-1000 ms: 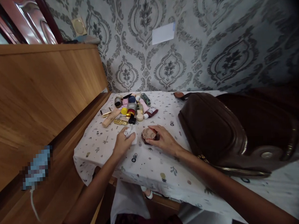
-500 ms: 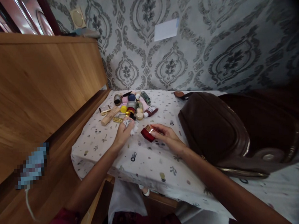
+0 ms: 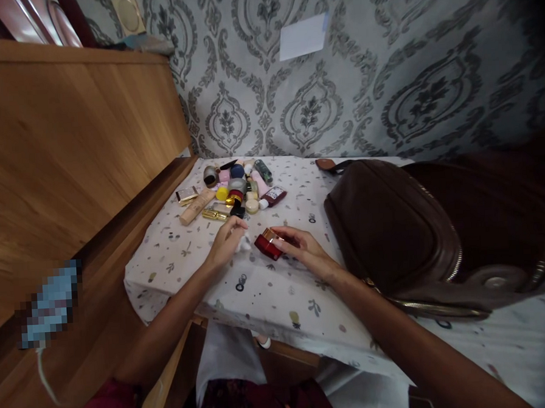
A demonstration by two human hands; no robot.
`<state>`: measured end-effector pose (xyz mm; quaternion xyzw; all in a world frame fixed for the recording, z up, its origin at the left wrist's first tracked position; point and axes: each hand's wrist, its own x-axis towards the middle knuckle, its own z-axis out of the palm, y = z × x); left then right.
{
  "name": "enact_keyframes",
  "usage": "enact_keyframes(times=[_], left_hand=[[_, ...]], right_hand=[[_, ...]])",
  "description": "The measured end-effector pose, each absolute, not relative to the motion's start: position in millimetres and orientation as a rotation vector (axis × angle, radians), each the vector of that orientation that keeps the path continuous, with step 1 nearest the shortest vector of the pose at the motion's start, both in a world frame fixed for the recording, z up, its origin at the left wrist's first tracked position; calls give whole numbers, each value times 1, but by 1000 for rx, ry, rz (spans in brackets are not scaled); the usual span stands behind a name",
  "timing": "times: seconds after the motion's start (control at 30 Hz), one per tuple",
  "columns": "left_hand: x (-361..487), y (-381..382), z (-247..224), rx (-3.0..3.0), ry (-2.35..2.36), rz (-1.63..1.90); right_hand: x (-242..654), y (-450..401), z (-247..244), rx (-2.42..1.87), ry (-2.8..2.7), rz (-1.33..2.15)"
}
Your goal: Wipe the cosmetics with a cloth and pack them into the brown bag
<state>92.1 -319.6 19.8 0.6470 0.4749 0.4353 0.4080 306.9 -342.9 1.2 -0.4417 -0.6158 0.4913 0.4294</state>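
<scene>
The right hand [image 3: 302, 246], partly closed, grips a gold-lidded red jar [image 3: 268, 245]; at the jar's nine o'clock, the left hand [image 3: 226, 243] curls around white tissue [image 3: 245, 241].

The person's maroon top [image 3: 265, 405] has dark patterning in front; its loose left sleeve [image 3: 105, 407] leaves the forearm [image 3: 169, 322] bare, and the trousers [image 3: 228, 355] are pale.
</scene>
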Motion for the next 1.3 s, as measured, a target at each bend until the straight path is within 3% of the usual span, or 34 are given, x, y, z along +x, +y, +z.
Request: enact_keyframes(times=[0.47, 0.77, 1.0, 1.3], left_hand=[[44, -341, 27, 2259, 1059, 535], [56, -361, 10, 2309, 1432, 967], [59, -380, 5, 2525, 1209, 903], [52, -371, 6, 2726, 962, 567]], right_hand=[[307, -343, -2, -1117, -1556, 1191], [306, -343, -3, -1095, -1552, 1206], [307, -344, -2, -1093, -1557, 1192], [306, -343, -3, -1115, -1551, 1184]])
